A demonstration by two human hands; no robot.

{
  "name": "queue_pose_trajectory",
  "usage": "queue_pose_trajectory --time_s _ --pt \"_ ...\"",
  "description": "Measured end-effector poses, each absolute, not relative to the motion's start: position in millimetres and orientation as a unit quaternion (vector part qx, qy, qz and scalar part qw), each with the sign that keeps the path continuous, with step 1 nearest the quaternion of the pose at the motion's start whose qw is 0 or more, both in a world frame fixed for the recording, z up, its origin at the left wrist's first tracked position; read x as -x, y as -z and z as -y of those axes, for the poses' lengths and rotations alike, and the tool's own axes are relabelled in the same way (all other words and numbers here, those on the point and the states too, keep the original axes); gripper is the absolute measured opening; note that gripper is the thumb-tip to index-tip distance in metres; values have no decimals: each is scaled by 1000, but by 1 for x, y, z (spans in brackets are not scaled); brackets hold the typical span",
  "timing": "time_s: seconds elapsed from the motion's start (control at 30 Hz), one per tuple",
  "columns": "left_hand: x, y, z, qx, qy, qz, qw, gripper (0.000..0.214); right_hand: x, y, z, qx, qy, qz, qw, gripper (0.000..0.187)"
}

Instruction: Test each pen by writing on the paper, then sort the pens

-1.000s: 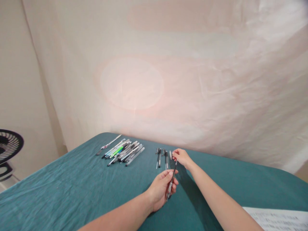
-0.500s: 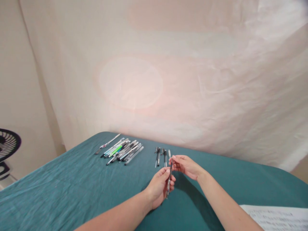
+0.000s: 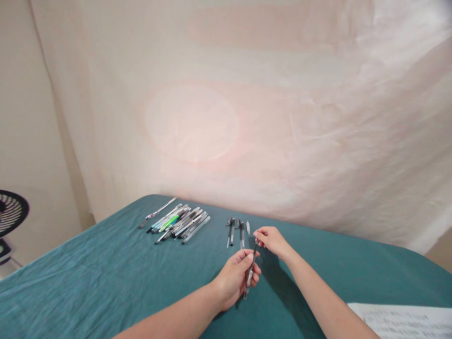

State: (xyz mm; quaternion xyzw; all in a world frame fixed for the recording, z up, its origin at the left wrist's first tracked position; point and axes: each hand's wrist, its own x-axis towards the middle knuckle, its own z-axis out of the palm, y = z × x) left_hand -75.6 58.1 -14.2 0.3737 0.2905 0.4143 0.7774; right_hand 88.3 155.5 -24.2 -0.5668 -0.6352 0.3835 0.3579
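Observation:
My left hand (image 3: 235, 278) is closed around a slim pen (image 3: 250, 277) with a clear and dark barrel, held at a slant above the cloth. The thumb lies along the barrel, and its lower end sticks out below the fingers. At the pen's upper end, the fingertips of my right hand (image 3: 271, 239) are pinched together on a thin dark part. Whether that part is still joined to the barrel is too small to tell. Just beyond the hands lie dark pens and pen parts (image 3: 232, 233) in a short row, with a small whitish piece (image 3: 247, 228) at its right.
A green cloth (image 3: 106, 263) covers the table. Left of the row lies a loose pile of pens (image 3: 187, 223), one bright green, with a separate pen (image 3: 157, 213) beside it. A printed sheet (image 3: 402, 320) is at the lower right, and a black fan (image 3: 12, 209) stands far left.
My right hand has shifted slightly right, away from my left hand, and its fingers have drawn into a tighter pinch. The pen has moved slightly down in view with my left hand.

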Motion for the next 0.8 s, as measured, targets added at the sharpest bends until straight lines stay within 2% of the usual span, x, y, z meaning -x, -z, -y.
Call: queue_pose_trajectory --time_s 0.2,0.4,0.6,0.8 --pt "75 14 -59 -368 -411 -302 778 29 -82 38 -182 638 -287 657 280 29" --pt "76 14 -59 -367 -413 -301 777 26 -80 35 -188 666 -276 648 244 33" --pt "75 18 -59 -361 -416 -295 781 26 -79 33 -181 657 -316 637 249 28" --pt "75 21 -62 -332 -438 -293 782 19 -91 5 -155 602 -438 627 230 24"
